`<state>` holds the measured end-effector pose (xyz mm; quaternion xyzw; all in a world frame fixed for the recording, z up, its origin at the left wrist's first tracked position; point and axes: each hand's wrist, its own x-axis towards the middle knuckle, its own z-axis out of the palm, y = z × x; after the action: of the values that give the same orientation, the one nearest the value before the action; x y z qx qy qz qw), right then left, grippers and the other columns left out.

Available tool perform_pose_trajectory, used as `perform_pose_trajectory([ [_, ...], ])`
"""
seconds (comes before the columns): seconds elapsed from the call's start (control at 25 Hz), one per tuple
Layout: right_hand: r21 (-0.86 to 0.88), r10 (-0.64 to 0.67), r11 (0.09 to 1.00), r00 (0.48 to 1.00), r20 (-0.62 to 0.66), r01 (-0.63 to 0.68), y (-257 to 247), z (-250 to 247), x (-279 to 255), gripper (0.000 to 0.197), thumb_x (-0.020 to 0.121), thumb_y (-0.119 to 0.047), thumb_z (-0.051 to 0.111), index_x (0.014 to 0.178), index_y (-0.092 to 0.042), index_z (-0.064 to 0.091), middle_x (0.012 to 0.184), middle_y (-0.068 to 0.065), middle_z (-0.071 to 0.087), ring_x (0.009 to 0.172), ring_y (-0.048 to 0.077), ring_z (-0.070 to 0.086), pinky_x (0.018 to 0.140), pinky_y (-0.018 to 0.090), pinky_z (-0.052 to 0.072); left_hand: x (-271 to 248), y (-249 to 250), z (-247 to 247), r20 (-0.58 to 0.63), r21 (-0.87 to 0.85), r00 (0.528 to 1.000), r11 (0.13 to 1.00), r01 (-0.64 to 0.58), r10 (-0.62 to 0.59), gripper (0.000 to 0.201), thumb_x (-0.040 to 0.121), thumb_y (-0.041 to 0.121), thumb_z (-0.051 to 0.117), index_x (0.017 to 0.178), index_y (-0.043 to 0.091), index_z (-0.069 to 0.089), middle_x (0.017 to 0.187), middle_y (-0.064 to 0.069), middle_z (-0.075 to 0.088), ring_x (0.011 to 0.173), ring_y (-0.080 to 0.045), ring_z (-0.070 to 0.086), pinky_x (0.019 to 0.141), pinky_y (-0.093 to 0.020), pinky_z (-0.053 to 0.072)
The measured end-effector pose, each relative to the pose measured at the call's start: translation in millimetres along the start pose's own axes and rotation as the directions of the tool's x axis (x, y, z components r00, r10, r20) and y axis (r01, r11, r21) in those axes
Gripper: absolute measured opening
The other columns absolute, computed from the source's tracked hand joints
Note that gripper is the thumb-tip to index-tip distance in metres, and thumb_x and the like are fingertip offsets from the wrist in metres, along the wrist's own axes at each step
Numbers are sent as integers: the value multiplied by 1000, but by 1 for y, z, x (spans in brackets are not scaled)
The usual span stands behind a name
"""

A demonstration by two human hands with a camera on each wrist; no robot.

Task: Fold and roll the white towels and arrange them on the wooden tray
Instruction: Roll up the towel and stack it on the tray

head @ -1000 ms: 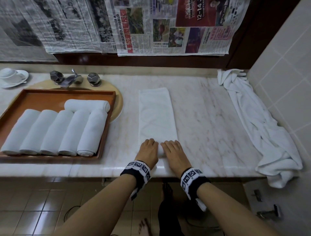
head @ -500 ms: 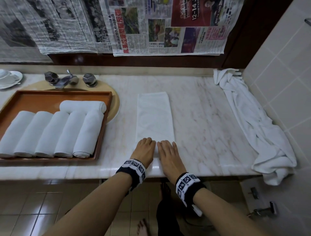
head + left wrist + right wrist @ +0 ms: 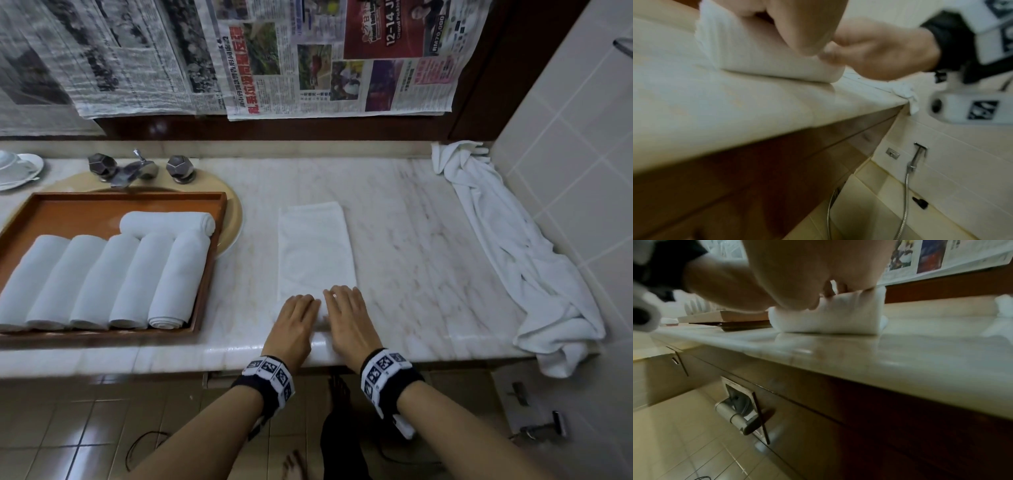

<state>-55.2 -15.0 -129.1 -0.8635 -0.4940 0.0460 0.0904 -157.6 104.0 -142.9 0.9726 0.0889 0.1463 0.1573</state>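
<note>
A white towel (image 3: 315, 250), folded into a long strip, lies on the marble counter (image 3: 411, 240). Its near end is rolled up (image 3: 766, 61) under my palms. My left hand (image 3: 298, 318) and right hand (image 3: 346, 315) lie side by side on that roll (image 3: 830, 318), fingers stretched forward and pressing down. To the left, the wooden tray (image 3: 102, 205) holds several rolled white towels (image 3: 130, 281) in a row, with one more roll (image 3: 168, 222) lying crosswise behind them.
A loose heap of white towels (image 3: 520, 260) runs along the tiled wall on the right and hangs over the counter edge. A tap (image 3: 133, 169) and basin sit behind the tray, with a cup and saucer (image 3: 17, 168) at far left. Newspaper sheets cover the wall behind.
Both hands have pushed forward a little, rolling the towel's near end away from me. The flat part of the strip is shorter.
</note>
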Motion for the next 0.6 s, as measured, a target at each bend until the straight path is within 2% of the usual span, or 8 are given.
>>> perform_pose_trajectory([
  [0.12,30,10,1000,1000,10,-10,0,4,-1,52,78,-5,36,128,-1,50,123,14,56,114,32,54,108,49,40,26,-10,-12,61,-18,997,999,49,-48,45,68,-1,46,108,2,65,106,-13,65,96,-32,59,92,-34,44],
  [0.2,69,8,998,1000,-15,-7,5,-2,12,51,75,2,43,124,-4,54,117,10,59,109,31,56,106,46,40,34,-6,-19,69,-5,994,997,80,-79,46,70,-1,38,108,1,64,105,-15,64,95,-33,61,93,-31,42],
  [0.24,82,4,997,1000,-10,-3,9,-6,18,47,78,3,45,123,-6,55,116,9,59,107,30,55,104,43,39,33,-4,-18,34,6,996,996,86,-86,47,72,0,35,111,0,62,107,-15,63,97,-33,59,94,-30,40],
  [0.32,93,-6,996,999,50,2,11,-16,27,34,91,-4,43,124,-10,53,117,6,57,109,27,50,101,36,32,19,3,-12,-28,18,997,997,76,-76,52,70,-4,41,120,-2,56,117,-18,57,106,-32,52,101,-36,39],
  [0.4,104,11,994,996,88,-20,14,-19,31,31,96,-9,39,124,-13,52,119,3,56,111,24,48,100,34,28,1,10,-3,-62,32,998,999,32,-30,64,62,-11,49,126,-5,51,125,-20,52,116,-34,45,107,-46,40],
  [0.48,116,41,992,996,77,-50,11,-16,28,31,96,-9,40,124,-12,52,119,4,56,112,24,48,101,35,30,-5,10,3,-86,13,996,1000,8,-7,62,65,-11,42,126,-6,51,124,-21,52,118,-35,43,110,-49,36],
  [0.6,12,33,999,999,-38,-33,3,-4,12,44,85,-10,54,128,-2,52,122,14,55,113,31,51,104,44,41,10,3,-1,-52,15,999,1000,9,-8,54,73,-3,31,118,-6,60,116,-19,60,110,-32,48,106,-42,34],
])
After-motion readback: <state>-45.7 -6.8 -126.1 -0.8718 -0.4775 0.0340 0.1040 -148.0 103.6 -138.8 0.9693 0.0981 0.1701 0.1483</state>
